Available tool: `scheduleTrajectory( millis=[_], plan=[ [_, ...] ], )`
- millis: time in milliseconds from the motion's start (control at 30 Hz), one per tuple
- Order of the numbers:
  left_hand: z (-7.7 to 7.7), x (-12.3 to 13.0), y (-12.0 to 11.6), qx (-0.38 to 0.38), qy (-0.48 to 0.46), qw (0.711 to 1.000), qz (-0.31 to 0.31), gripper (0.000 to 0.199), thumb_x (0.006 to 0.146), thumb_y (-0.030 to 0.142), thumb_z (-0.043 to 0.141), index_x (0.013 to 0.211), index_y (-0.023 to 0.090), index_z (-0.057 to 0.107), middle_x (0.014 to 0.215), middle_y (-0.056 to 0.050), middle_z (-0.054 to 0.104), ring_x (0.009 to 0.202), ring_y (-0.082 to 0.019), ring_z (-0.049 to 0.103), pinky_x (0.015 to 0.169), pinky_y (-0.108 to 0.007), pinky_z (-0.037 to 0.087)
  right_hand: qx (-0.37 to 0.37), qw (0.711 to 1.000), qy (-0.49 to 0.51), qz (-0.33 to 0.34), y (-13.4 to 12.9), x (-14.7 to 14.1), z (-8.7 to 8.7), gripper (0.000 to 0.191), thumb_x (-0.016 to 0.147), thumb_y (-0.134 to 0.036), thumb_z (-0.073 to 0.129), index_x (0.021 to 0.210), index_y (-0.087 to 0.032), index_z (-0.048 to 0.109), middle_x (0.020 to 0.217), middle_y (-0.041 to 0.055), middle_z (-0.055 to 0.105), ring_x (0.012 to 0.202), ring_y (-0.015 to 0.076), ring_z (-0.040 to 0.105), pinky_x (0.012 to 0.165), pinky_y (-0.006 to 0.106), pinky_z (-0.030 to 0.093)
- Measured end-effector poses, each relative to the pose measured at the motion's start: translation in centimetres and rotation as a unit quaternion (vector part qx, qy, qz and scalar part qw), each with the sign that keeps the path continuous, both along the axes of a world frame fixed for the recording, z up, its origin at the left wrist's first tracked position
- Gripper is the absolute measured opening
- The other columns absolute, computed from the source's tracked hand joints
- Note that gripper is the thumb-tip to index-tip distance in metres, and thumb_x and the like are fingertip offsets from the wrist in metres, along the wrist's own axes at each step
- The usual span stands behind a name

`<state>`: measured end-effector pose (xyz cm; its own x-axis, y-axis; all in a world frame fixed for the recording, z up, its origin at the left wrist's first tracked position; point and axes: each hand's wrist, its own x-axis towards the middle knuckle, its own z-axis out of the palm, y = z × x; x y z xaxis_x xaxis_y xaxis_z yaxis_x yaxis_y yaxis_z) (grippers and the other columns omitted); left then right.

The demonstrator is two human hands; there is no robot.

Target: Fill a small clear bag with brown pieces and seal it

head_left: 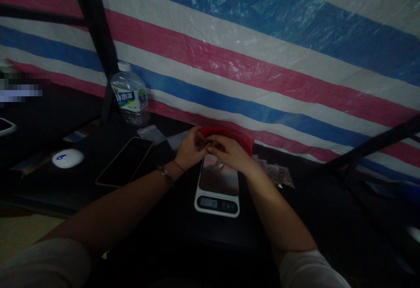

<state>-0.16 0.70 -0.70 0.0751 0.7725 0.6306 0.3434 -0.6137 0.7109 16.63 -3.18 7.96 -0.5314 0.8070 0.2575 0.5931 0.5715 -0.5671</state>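
I see left hand [190,150] and right hand [229,152] fingers pinching a small dark crumbly clump [201,143] together above the scale [217,187] mid-desk; light, loose stuff, pinch gently.

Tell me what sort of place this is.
Probably a makeshift packing spot: a striped tarp as wall, a digital scale on a dark table, small filled bags beside it.

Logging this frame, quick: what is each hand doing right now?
Left hand: closed on a small dark item, above the scale.
Right hand: fingers pinched on the same item; what it is cannot be told.
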Motion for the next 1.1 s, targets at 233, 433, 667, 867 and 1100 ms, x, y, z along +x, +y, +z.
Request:
scheduleTrajectory(
  millis=[233,433,667,867,1100],
  plan=[
    [0.6,0.3,-0.9,0.003,0.066,0.998,-0.014,0.069,0.068,0.023,0.070,0.131,0.018,0.042,0.092,-0.004,0.063,0.086,-0.020,0.062,0.082,-0.034,0.049,0.047,0.998,-0.032,-0.027,-0.4,-1.2,-0.7,0.009,0.078,-0.016,0.067,0.086,-0.016,0.071,0.081,0.0029,0.061,0.073,0.0140,0.055,0.068,0.026,0.041],
    [1.3,0.5,-1.6,0.027,0.058,0.996,-0.067,0.086,0.063,0.029,0.078,0.137,0.019,0.037,0.111,-0.010,0.061,0.105,-0.027,0.060,0.096,-0.044,0.046,0.101,0.994,-0.034,-0.014,-0.6,0.0,0.7,0.011,0.081,-0.009,0.060,0.077,-0.017,0.067,0.083,0.0047,0.057,0.082,0.0174,0.056,0.076,0.031,0.045],
    [7.4,1.1,-0.1,-0.105,-0.063,0.941,-0.314,0.087,0.072,0.039,0.075,0.144,0.023,0.031,0.122,-0.016,0.061,0.105,-0.027,0.064,0.085,-0.038,0.054,0.163,0.986,0.019,-0.006,-1.1,4.5,4.0,0.014,0.085,-0.011,0.052,0.086,-0.021,0.062,0.123,0.0085,0.052,0.121,0.0232,0.047,0.103,0.045,0.039],
    [14.3,2.5,1.4,-0.189,0.045,0.882,-0.429,0.054,0.069,0.027,0.078,0.120,0.022,0.063,0.103,-0.009,0.073,0.094,-0.025,0.070,0.077,-0.036,0.058,0.215,0.973,0.053,-0.064,-1.0,6.4,4.2,0.015,0.085,-0.011,0.053,0.091,-0.021,0.062,0.129,0.0104,0.050,0.128,0.0251,0.043,0.105,0.047,0.038],
    [14.9,2.2,1.1,-0.182,0.058,0.904,-0.383,0.034,0.075,0.030,0.072,0.108,0.021,0.070,0.106,-0.009,0.073,0.097,-0.025,0.069,0.082,-0.038,0.057,0.209,0.969,0.110,-0.067,-0.8,6.7,4.4,0.014,0.085,-0.012,0.053,0.089,-0.021,0.061,0.125,0.0100,0.056,0.123,0.0239,0.049,0.103,0.047,0.040]
  ],
)
